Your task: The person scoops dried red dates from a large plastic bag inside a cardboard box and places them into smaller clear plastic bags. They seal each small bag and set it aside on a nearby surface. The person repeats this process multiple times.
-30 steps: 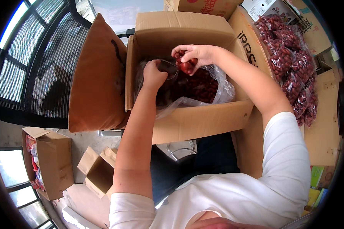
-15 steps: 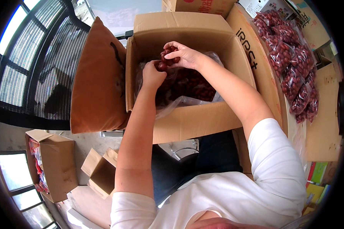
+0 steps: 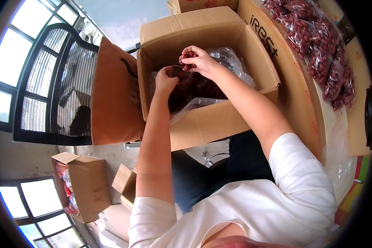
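Note:
My right hand (image 3: 201, 63) is closed around a small handful of glossy dark-red dates (image 3: 188, 60), above the open cardboard box (image 3: 219, 128). Close beside it on the left, my left hand (image 3: 167, 81) pinches the edge of a clear plastic bag (image 3: 185, 78), whose mouth faces the right hand. Below both hands, a heap of red dates (image 3: 200, 87) fills the lower part of the box inside a clear plastic liner (image 3: 231, 62). My right forearm hides part of the heap.
Filled clear bags of red dates (image 3: 324, 51) lie on the right, beyond a long cardboard panel (image 3: 295, 97). A brown cushion (image 3: 113, 97) leans against a black mesh chair (image 3: 41, 89) at the left. Cardboard boxes (image 3: 89, 188) stand on the floor, lower left.
My right hand with the dates has moved slightly right, apart from the left hand. The dates seen at my left fingertips no longer show there. The whole view has shifted and turned slightly.

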`<state>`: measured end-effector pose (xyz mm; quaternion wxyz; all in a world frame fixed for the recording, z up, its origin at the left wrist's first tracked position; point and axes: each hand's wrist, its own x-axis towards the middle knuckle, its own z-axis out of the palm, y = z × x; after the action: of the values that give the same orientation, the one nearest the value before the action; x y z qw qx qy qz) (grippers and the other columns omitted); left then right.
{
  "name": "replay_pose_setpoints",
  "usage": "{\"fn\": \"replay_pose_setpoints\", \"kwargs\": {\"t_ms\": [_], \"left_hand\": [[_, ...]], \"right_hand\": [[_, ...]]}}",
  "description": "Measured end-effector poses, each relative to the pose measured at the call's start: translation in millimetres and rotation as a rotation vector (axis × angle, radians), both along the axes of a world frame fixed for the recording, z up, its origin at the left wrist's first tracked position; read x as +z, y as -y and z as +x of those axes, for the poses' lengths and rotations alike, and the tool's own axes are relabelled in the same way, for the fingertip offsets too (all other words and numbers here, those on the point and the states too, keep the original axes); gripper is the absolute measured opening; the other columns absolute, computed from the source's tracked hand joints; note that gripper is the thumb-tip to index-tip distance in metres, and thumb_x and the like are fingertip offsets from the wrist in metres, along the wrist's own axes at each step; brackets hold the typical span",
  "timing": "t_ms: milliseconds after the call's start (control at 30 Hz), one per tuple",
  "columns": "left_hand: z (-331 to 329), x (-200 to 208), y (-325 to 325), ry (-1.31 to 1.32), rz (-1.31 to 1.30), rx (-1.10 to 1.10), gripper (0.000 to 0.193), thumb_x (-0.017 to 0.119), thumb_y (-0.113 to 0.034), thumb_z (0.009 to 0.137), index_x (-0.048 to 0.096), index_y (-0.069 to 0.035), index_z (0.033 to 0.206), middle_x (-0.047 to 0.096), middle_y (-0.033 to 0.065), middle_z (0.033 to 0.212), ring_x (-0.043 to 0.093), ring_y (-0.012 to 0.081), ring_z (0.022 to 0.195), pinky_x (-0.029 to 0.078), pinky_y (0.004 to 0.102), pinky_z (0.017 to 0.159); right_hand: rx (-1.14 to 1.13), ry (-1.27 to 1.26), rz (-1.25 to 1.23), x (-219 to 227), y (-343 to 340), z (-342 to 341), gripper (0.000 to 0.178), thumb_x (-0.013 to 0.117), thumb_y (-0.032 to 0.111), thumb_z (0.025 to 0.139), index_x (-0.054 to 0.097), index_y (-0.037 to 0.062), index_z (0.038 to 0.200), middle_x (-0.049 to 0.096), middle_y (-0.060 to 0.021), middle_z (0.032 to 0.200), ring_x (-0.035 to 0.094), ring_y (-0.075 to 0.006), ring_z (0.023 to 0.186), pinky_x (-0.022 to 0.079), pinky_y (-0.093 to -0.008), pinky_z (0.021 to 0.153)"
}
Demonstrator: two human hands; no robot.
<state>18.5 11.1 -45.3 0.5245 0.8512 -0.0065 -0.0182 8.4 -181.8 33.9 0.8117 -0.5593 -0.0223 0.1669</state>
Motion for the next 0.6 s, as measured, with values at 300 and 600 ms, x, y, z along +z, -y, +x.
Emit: {"fn": "replay_pose_setpoints", "kwargs": {"t_ms": [300, 600], "left_hand": [[-9.3, 28.1, 11.7, -0.042, 0.006, -0.044, 0.054, 0.066, -0.002, 0.061, 0.062, 0.0, 0.115, 0.066, 0.0155, 0.108, 0.065, 0.023, 0.097, 0.054, 0.0326, 0.08], [-11.8, 25.0, 2.3, 0.002, -0.029, 0.006, 0.048, 0.059, 0.003, 0.066, 0.062, 0.003, 0.114, 0.065, 0.0148, 0.109, 0.066, 0.0209, 0.082, 0.057, 0.0299, 0.062]], "right_hand": [[0.03, 0.155, -0.093, -31.5, -0.8, 14.3, 0.019, 0.059, -0.004, 0.083, 0.052, 0.0083, 0.096, 0.063, -0.0057, 0.091, 0.062, -0.0157, 0.087, 0.051, -0.0288, 0.07], [-0.197, -0.073, -0.587, -29.8, 15.7, 19.9, 0.02, 0.056, 0.016, 0.077, 0.054, 0.0125, 0.097, 0.064, -0.0038, 0.081, 0.063, -0.021, 0.075, 0.049, -0.0426, 0.066]]}}
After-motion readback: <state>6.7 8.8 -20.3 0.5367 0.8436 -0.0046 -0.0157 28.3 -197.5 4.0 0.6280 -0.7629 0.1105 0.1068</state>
